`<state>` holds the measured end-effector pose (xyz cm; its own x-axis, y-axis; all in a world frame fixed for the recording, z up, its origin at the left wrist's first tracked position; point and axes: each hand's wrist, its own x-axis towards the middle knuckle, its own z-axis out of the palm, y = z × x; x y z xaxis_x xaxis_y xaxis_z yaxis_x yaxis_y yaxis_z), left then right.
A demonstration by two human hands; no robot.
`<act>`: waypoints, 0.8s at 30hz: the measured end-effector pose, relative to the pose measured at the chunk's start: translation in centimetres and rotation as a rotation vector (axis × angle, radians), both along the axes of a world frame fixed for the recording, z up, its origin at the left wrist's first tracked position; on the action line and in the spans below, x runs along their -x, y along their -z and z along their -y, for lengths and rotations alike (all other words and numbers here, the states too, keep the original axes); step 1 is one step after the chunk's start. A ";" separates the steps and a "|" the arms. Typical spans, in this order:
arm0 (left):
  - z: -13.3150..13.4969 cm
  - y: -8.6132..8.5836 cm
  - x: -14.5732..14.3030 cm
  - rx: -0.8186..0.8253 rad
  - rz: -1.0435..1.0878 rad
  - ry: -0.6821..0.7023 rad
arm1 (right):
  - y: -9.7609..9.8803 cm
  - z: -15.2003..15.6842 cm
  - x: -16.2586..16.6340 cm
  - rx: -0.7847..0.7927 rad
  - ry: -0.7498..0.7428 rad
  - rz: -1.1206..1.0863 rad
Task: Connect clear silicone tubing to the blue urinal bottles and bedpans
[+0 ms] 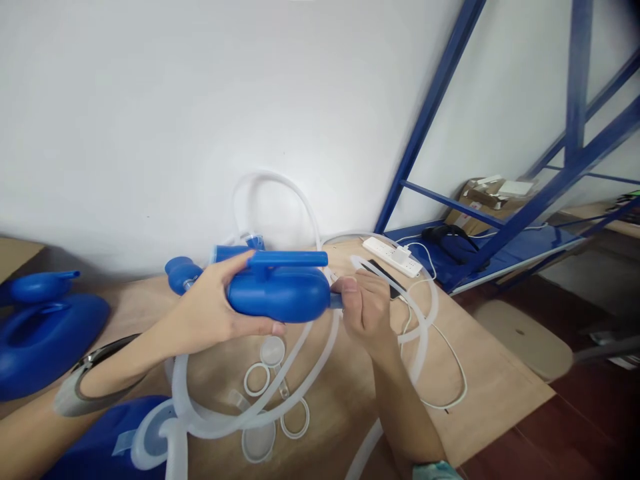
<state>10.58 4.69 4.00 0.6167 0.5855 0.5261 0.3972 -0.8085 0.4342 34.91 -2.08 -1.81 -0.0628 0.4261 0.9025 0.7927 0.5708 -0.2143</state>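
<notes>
Head view: hands (pixel 213 307) hold a blue bottle (pixel 280 295)

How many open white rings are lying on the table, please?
2. One ring beside the upper cap, another ring right of the lower cap. Tubes may hide more.

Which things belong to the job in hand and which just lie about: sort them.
Likely the job:
rounded blue plastic vessel, held by left hand and right hand
translucent flexible plastic tubes
round translucent plastic caps
white plastic rings
larger blue plastic container

Seemingly just lying about:
white plastic power strip
brown cardboard box
pale beige stool
</notes>
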 end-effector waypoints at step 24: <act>0.0 -0.7 1.5 -0.533 0.159 0.079 | -0.9 -0.6 -2.7 0.488 -0.393 -0.258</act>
<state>9.06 4.70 4.68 0.5371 0.1683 0.8266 0.2891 -0.9573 0.0071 37.65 -1.52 -0.94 -0.1050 0.7779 0.6195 0.4345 0.5962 -0.6750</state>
